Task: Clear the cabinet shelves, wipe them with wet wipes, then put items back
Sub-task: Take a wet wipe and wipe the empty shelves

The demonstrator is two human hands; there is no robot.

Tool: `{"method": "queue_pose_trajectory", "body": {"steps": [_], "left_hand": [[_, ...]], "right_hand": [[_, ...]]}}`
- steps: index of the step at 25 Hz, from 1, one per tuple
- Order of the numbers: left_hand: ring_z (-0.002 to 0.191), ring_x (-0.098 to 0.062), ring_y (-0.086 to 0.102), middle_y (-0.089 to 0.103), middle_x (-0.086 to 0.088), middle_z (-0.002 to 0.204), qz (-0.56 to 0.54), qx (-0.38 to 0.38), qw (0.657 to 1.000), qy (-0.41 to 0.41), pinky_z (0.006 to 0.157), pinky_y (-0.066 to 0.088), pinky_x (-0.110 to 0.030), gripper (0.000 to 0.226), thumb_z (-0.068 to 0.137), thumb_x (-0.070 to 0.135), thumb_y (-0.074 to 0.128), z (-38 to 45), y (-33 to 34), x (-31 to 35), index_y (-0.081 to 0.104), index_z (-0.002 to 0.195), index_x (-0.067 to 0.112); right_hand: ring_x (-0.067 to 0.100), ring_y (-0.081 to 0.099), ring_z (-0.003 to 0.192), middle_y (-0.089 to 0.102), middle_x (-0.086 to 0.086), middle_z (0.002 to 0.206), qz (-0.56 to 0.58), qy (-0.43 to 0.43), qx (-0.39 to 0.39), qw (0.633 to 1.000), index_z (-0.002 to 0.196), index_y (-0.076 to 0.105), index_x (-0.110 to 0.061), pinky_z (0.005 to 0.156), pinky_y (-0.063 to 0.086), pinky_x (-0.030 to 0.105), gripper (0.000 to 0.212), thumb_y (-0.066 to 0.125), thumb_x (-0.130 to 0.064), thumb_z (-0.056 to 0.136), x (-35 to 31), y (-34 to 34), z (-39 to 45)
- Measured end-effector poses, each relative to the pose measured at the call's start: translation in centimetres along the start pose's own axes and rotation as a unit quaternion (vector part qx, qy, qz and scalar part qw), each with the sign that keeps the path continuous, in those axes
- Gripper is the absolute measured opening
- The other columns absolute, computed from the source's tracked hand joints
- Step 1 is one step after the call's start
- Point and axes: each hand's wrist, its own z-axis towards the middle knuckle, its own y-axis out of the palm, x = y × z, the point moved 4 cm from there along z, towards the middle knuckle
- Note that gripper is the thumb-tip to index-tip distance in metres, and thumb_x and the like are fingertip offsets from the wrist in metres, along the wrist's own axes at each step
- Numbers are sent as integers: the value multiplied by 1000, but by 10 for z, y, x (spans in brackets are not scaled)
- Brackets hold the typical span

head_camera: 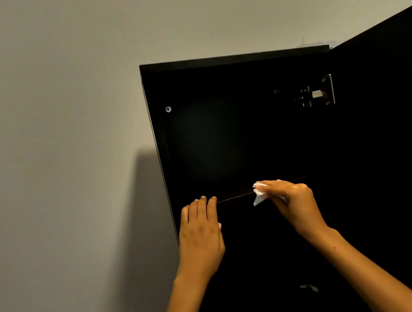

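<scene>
A tall black cabinet [222, 131] stands open in front of me, its top compartment bare and dark. The front edge of its upper shelf [234, 197] runs between my hands. My right hand [294, 202] presses a crumpled white wet wipe [259, 196] against that shelf edge. My left hand [201, 228] lies flat with fingers together, its fingertips resting on the shelf edge near the cabinet's left wall, holding nothing.
The cabinet door [399, 135] is swung open to the right, with a metal hinge [321, 92] on the inner side wall. A plain grey wall [48, 156] fills the left. Something pale [309, 288] shows faintly in the dark lower compartment.
</scene>
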Motion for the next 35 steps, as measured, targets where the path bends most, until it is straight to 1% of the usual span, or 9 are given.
{"method": "queue_pose_trajectory", "body": {"steps": [6,9,12,15,19,23,27,29,35], "left_hand": [[106,-25,58,60,-11,117,-7,-7,1000,9,96,45,-38,47,80,23,35,-1,-7,1,49,122,8],[105,-28,59,61,-13,115,10,-6,1000,3,94,46,-39,51,78,25,33,1,-6,3,51,121,5],[106,-28,57,59,-14,116,6,-1,1000,7,96,44,-41,50,80,26,33,-2,-2,3,48,122,4],[105,-28,55,57,-13,115,7,12,1000,15,97,42,-41,47,82,24,41,-2,2,1,46,124,5],[102,-28,55,58,-13,111,9,27,999,19,95,43,-41,45,81,22,50,-3,5,0,46,123,4],[101,-27,55,58,-13,110,19,33,999,18,94,43,-40,46,81,25,42,-4,7,-1,46,123,5],[102,-27,55,58,-13,111,21,38,999,12,95,43,-41,45,81,23,49,-4,6,0,47,123,5],[102,-27,56,58,-12,111,19,39,999,8,95,43,-40,44,82,25,43,-4,4,1,47,122,5],[104,-25,56,59,-11,113,14,27,1000,0,96,44,-40,52,80,28,27,-4,2,3,47,123,6]], "right_hand": [[10,66,101,71,-2,108,-54,-174,4,983,104,72,-16,90,52,25,29,71,-5,77,-64,35,-16],[6,64,104,72,-5,108,-18,-118,-14,993,105,71,-23,91,50,20,29,66,-7,80,-36,41,-74],[7,64,104,68,-15,110,-50,7,-190,981,101,63,-33,81,53,24,28,53,-17,80,-8,89,-156],[8,63,107,65,-10,118,-117,-1,-259,959,113,65,-29,90,50,22,34,48,-28,83,-10,141,-203],[14,54,122,61,0,128,-164,-31,-265,950,129,55,-21,107,33,36,63,3,-38,98,-11,160,-196],[10,70,92,75,-1,97,-267,90,-305,909,95,75,-18,82,54,29,52,29,-38,83,23,133,-195],[18,37,135,42,8,145,-138,22,-333,932,137,42,-10,113,23,29,63,12,-36,88,-20,148,-201],[22,33,136,40,12,145,-92,15,-391,916,139,33,-6,118,15,31,48,23,-25,95,-33,169,-190],[28,45,125,50,13,135,-93,19,-433,896,134,43,-8,106,35,32,48,40,-3,87,-21,193,-167]]}}
